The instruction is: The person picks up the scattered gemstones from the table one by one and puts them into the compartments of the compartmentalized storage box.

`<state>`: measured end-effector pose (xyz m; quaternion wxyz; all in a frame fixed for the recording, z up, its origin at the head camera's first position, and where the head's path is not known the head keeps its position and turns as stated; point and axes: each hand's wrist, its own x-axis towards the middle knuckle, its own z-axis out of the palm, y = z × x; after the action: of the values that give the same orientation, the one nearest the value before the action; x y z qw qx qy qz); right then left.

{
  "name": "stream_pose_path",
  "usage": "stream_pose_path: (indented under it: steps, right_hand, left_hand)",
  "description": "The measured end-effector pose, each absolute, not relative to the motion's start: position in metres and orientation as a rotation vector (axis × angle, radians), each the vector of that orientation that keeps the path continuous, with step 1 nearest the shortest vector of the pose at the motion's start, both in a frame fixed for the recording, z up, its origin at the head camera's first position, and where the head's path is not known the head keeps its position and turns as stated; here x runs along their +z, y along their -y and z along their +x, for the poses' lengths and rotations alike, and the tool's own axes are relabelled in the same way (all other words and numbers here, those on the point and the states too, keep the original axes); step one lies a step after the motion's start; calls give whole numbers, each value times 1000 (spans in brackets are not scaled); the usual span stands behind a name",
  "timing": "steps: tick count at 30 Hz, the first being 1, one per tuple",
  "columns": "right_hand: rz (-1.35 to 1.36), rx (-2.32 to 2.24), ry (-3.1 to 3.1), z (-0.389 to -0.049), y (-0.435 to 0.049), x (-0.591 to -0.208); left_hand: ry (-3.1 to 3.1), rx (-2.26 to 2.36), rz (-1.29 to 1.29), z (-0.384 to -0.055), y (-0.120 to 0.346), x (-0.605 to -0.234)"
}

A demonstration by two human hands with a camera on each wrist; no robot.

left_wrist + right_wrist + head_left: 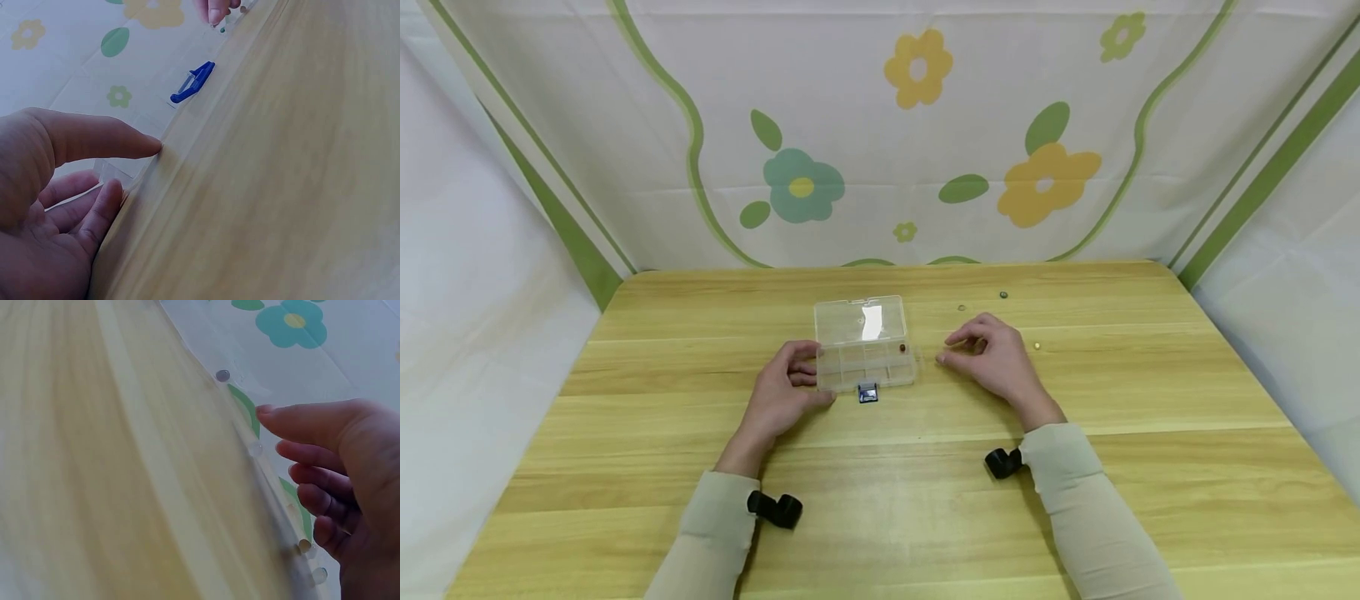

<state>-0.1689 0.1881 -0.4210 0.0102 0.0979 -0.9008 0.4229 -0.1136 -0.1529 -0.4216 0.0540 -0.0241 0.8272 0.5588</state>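
Observation:
A clear plastic compartment box (pixel 842 379) stands on the table with its lid (pixel 850 321) folded back. At its front is a blue latch (pixel 194 82). My left hand (pixel 778 400) holds the box's left end, thumb at the front corner and fingers round the back. Inside, at the right, sits a small brown bead (pixel 902 348). My right hand (pixel 992 358) hovers just right of the box, fingers bent loosely. Its thumb (pixel 306 422) and forefinger stand apart, with nothing seen between them.
Beyond the right hand lie a dark round bead (pixel 1003 294) and a pale ring-like bead (pixel 961 307). A gold bead (pixel 1037 345) lies to its right. A flowered white curtain (pixel 872 142) rises behind the wooden table (pixel 880 517).

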Motion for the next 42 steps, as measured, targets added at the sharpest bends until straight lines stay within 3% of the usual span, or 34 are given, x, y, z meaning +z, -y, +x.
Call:
stream_pose_path:
  steps: [20, 42]
  right_hand:
    - [451, 1137, 2857, -168, -190, -424]
    - [366, 1154, 2863, -166, -187, -423]
  left_hand:
    - [-2509, 1696, -89, -113, 152, -421]
    - [-2511, 1706, -77, -113, 153, -423]
